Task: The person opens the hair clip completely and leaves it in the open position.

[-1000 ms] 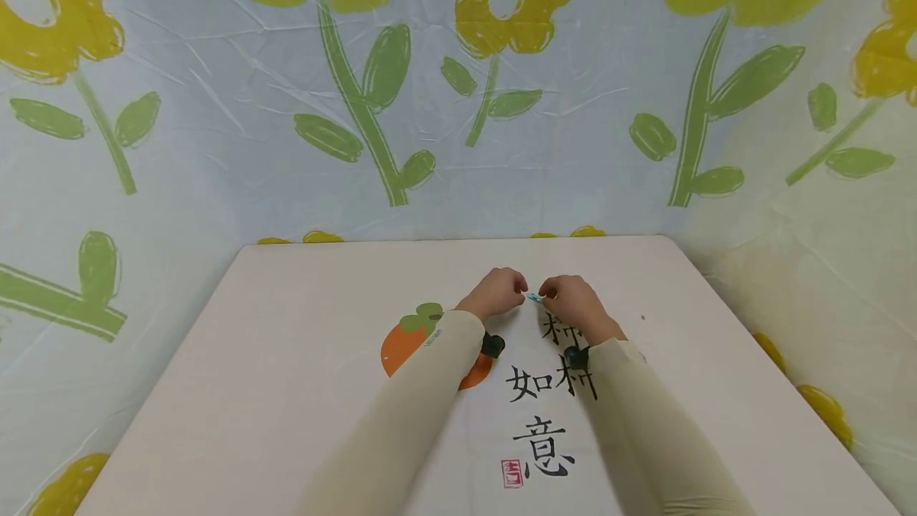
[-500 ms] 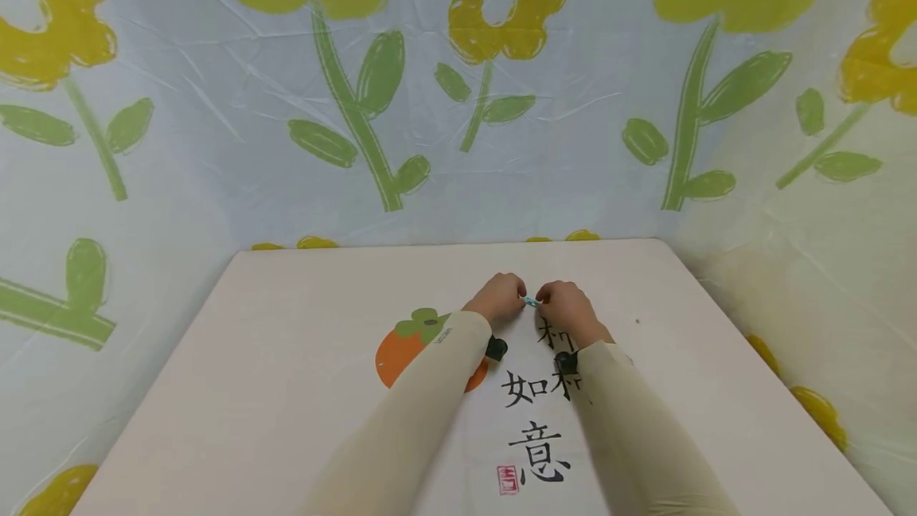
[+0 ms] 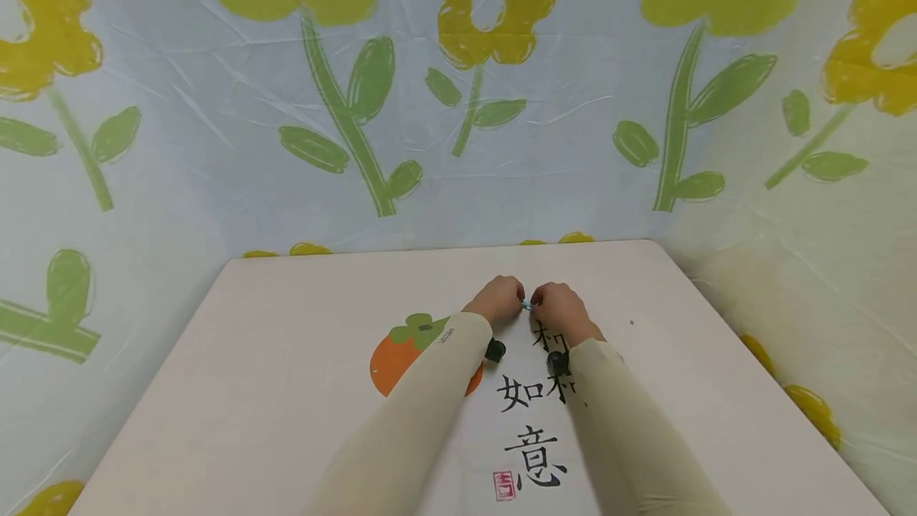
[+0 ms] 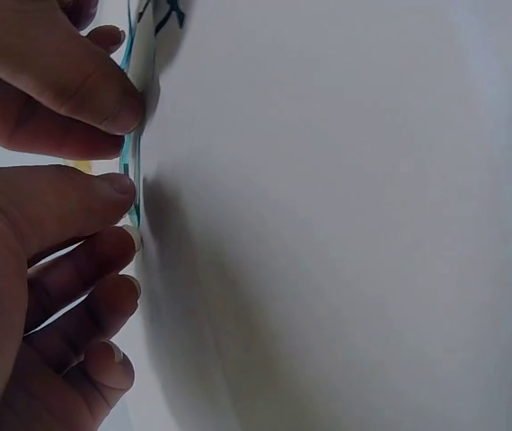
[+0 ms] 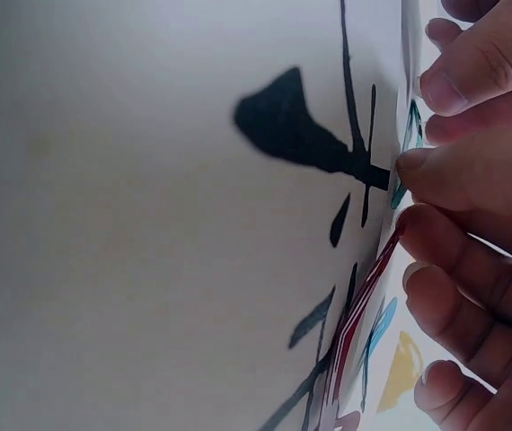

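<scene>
A small, thin teal piece [image 3: 526,306] is between my two hands, just above the far part of the table. From its left end my left hand [image 3: 499,299] pinches it between thumb and fingertips. My right hand [image 3: 562,313] pinches the other end. In the left wrist view the teal strip [image 4: 136,215] shows nearly edge-on, and its exact kind cannot be told. Beside my right fingers [image 5: 431,238] in the right wrist view is a flat red shape with white lines [image 5: 355,328].
Below my hands the table [image 3: 301,317] bears black brush characters [image 3: 533,456], a red seal print [image 3: 504,486] and an orange persimmon picture [image 3: 394,361], partly covered by my left sleeve. A flower-printed cloth [image 3: 559,166] hangs behind and at both sides.
My hands have drawn closer together, so less of the teal piece shows between them. The head view has shifted slightly.
</scene>
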`<state>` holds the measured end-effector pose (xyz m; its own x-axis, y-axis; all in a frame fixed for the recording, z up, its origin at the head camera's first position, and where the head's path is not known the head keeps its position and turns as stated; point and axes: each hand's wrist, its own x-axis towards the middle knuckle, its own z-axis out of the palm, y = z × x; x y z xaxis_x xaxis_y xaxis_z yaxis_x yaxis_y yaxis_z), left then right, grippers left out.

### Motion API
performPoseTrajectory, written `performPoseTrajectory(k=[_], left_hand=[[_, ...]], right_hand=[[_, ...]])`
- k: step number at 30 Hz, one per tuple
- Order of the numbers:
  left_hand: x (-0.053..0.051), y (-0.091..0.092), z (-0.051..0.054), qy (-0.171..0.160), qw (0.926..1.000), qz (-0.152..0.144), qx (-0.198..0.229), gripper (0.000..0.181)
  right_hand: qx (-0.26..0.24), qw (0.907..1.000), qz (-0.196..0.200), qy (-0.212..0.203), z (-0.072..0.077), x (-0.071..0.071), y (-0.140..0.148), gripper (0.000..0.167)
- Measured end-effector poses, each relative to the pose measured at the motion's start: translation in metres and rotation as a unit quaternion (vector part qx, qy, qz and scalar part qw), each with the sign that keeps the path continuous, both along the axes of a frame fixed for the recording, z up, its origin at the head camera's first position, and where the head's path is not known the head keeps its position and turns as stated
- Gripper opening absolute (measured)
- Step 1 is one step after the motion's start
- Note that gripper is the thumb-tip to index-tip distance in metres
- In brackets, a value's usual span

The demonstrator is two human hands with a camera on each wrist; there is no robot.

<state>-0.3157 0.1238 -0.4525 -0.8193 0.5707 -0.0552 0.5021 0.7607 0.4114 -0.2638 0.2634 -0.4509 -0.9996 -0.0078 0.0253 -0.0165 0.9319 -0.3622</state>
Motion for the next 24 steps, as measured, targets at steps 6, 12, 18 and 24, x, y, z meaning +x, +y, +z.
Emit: performPoseTrajectory(k=[6, 12, 18, 24], left_hand=[[0.0015, 0.0001, -0.0006, 0.001, 1.0000, 0.000, -0.004, 0.019], [0.0041, -0.0006, 0.0007, 0.023, 0.9996, -0.004, -0.017, 0.017], [0.0038, 0.0000, -0.0028, 0.043, 0.9987, -0.007, -0.027, 0.018], [0.0057, -0.0002, -0.0033, 0.057, 0.9974, 0.001, -0.044, 0.017]], right_hand=[[0.000, 1.0000, 0.004, 0.005, -0.0003, 0.0006, -0.0009, 0.018], [0.005, 0.9998, 0.014, 0.015, -0.0005, 0.0010, -0.0011, 0.017], [0.004, 0.9995, 0.021, 0.023, -0.0017, 0.0017, 0.0012, 0.018], [-0.009, 0.9981, 0.049, 0.037, -0.0029, 0.0032, 0.0067, 0.021]])
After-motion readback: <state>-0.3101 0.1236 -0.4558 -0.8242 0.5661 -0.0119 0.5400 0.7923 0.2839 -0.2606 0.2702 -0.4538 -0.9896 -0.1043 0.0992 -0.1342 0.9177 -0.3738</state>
